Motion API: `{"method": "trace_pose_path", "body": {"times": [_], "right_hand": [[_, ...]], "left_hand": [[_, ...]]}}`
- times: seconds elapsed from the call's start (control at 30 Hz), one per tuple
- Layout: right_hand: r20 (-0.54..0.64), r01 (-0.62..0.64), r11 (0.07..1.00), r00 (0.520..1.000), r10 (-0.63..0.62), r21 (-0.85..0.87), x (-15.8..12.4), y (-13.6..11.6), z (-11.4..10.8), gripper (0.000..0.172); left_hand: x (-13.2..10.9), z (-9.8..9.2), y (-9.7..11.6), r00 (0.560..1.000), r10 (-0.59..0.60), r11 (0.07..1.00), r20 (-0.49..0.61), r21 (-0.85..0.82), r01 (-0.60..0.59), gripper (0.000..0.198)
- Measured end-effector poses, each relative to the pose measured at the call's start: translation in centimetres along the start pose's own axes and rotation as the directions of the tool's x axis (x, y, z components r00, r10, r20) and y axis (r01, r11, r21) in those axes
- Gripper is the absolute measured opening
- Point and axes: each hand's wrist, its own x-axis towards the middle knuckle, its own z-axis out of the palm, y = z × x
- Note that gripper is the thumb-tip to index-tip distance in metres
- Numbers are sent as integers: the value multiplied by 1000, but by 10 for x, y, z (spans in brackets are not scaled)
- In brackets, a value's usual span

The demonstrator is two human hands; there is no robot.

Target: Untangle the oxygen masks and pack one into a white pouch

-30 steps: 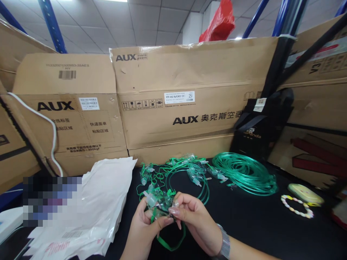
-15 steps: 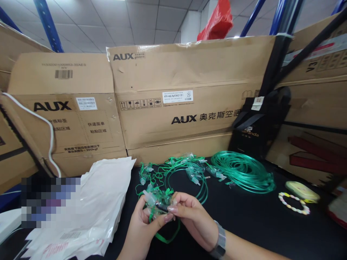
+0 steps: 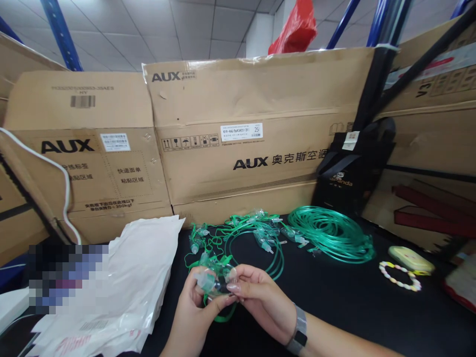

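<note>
A clear green oxygen mask (image 3: 205, 280) with a pale connector and a green strap is held low over the table, between both hands. Wrapped around its left side, my left hand (image 3: 199, 306) has its thumb pressed along the lower edge. My right hand (image 3: 258, 293) pinches the mask's right side, thumb and fingers together beside a small black piece (image 3: 221, 286). What that black piece is, I cannot make out. Fingers hide part of the mask. Just behind lie more clear green masks (image 3: 265, 238) with tangled green straps.
Coiled green tubing (image 3: 330, 235) lies at the back right, with a beaded bracelet (image 3: 399, 280) and a small yellow case (image 3: 411, 260) nearer. White plastic mailing bags (image 3: 122, 277) are piled at left. Cardboard boxes (image 3: 208, 183) wall the back; a black bag (image 3: 349, 173) leans there.
The mask has turned slightly in my hands, so its pale connector and the black piece show more plainly. The strap loop below hangs less low. Both hands keep their grip.
</note>
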Motion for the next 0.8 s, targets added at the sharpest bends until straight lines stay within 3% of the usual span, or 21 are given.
{"method": "trace_pose_path", "body": {"times": [0.23,0.5,0.8], "right_hand": [[16,0,999,1000,1,-50,0,0,-3,19],[-16,-47,996,999,46,-76,1,-3,-7,20],[37,-89,996,995,90,-23,3,-6,-8,15]], "left_hand": [[-1,-2,-3,1000,-6,1000,-23,14,6,42],[-1,-5,-6,999,9,999,49,40,-11,40],[1,0,-1,994,-92,993,52,-63,95,38]]}}
